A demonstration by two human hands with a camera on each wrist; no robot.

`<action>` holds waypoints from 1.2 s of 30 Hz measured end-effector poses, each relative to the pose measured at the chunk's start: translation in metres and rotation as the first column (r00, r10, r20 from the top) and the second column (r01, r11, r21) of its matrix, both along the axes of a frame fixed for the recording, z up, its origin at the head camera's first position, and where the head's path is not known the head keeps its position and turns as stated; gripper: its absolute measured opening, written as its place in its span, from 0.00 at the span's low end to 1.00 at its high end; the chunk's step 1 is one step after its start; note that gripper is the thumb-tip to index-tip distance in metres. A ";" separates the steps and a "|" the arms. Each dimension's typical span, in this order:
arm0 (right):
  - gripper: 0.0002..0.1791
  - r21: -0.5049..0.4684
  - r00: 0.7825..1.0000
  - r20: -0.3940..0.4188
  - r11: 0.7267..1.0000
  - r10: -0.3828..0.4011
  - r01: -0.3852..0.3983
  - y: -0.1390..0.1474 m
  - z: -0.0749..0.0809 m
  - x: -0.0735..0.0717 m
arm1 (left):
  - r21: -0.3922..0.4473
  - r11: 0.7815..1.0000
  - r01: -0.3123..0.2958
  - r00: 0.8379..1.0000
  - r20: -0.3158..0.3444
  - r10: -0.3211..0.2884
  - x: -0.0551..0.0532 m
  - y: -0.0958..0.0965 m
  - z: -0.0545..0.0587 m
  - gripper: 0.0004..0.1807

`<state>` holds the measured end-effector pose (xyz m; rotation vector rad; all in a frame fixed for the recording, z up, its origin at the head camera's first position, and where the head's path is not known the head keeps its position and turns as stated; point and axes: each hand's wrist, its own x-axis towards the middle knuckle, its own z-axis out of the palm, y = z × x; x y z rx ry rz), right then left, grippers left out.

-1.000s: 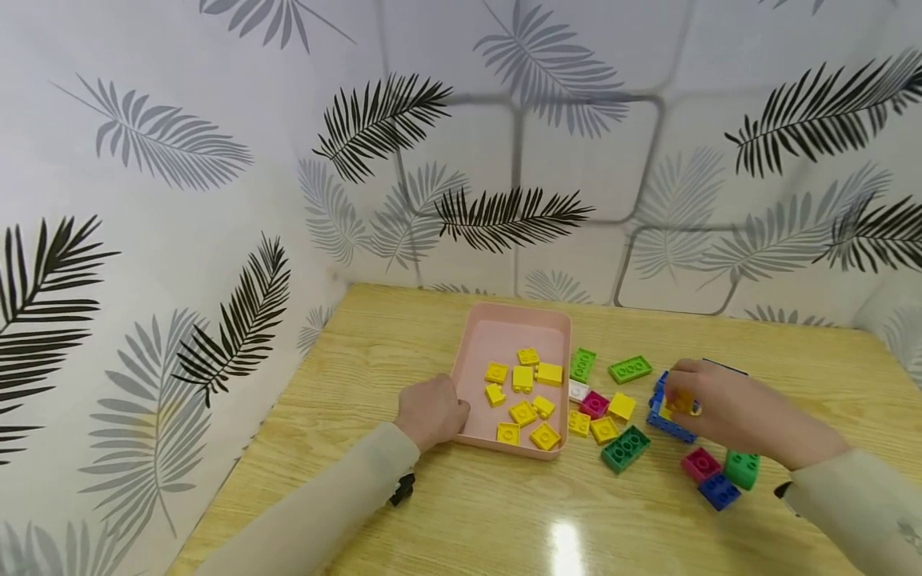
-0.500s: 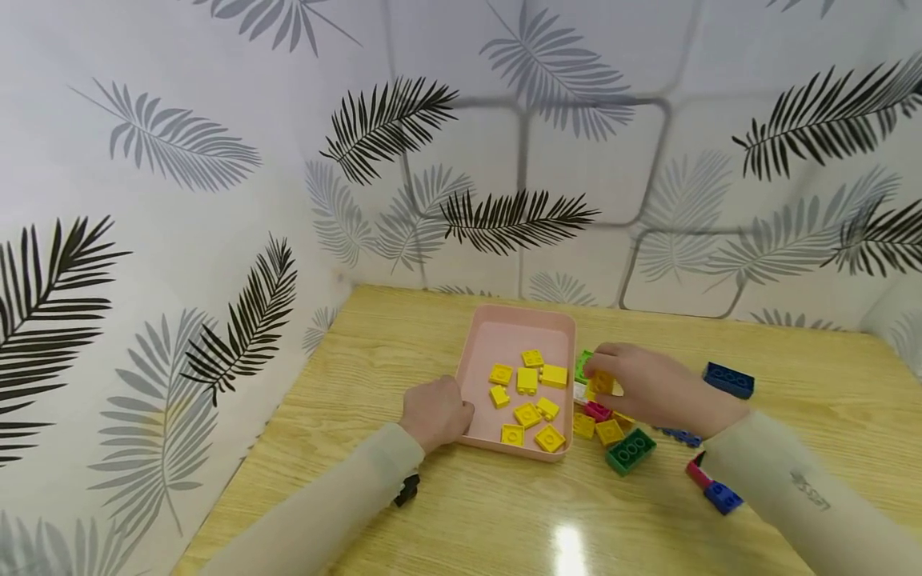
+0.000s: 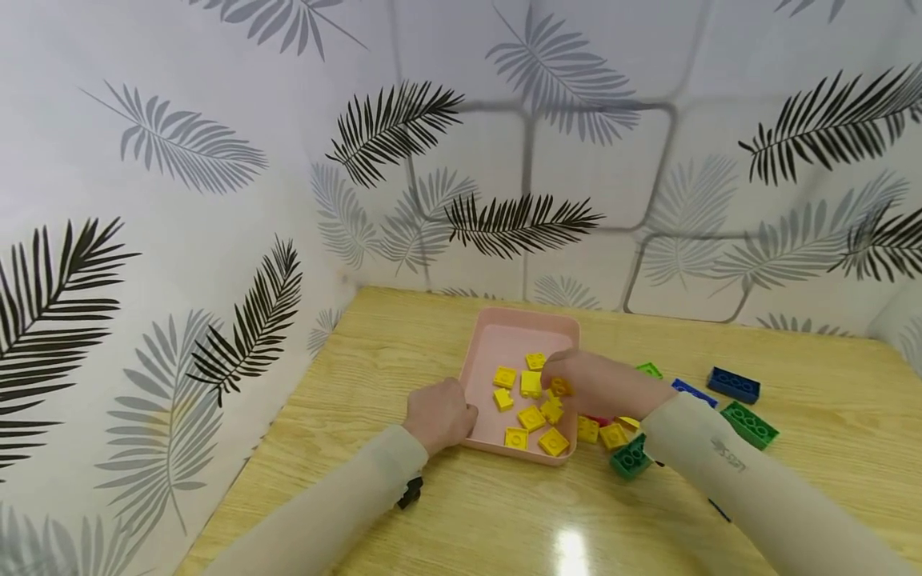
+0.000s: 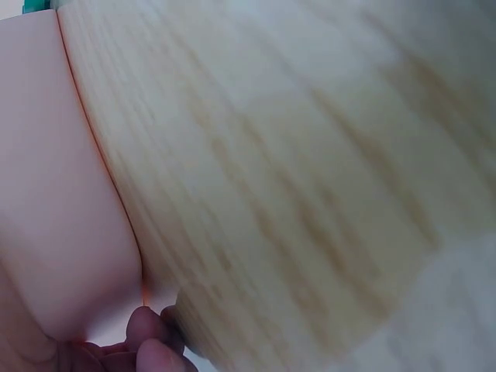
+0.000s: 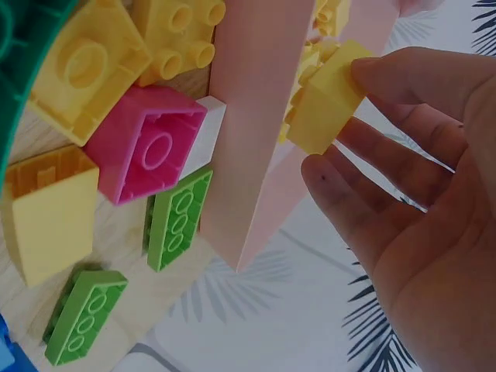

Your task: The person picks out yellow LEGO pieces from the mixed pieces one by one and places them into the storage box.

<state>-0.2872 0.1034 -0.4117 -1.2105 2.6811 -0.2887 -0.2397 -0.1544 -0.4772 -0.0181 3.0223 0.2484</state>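
Ideally, the left hand (image 3: 441, 414), its grip curled over the near-left corner of the pink tray (image 3: 504, 340), should brace without pulling, so the tray cannot slide. Loose yellow bricks (image 3: 531, 418) lie scattered inside, some studs up, some hollow side up. Toward the tray's right wall, the right hand (image 3: 594, 382) has its grip pinched on another yellow brick (image 5: 329, 101), thumb against fingers, above those pieces. A low, gentle release would probably serve best, since a drop might bounce; the wrist would also do well to clear the rim. Just outside that wall sit a white brick (image 5: 203, 136), a magenta brick (image 5: 147, 143) and lime green bricks (image 5: 180, 217), with a dark green brick (image 3: 630, 458) nearer the person, so the right sleeve (image 3: 709, 456) should ride above them. A navy brick (image 3: 733, 385) lies farther right.

Beneath everything is a pale wood-grain table (image 3: 403, 336), with a bright patch of glare (image 3: 571, 552) near the front. On the left rises a white wall covering (image 3: 216, 80) printed with black and grey fronds; behind the table, grey rounded outlines join the leaves, and the pattern runs on to the right.
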 end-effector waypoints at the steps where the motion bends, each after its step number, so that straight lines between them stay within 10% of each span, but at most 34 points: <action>1: 0.15 0.007 1.000 0.025 1.000 -0.015 0.015 -0.002 -0.001 -0.001 | -0.002 1.000 0.001 1.000 0.002 -0.001 0.000 0.000 -0.001 0.17; 11: 0.13 0.054 0.993 0.091 0.996 -0.075 0.071 -0.010 -0.013 -0.009 | 0.007 1.000 0.011 1.000 -0.012 -0.010 0.002 0.001 -0.002 0.16; 36: 0.11 -0.037 0.992 -0.120 0.999 -0.024 0.020 0.015 -0.008 0.001 | -0.031 0.999 0.021 1.000 -0.022 -0.021 0.001 -0.003 -0.003 0.17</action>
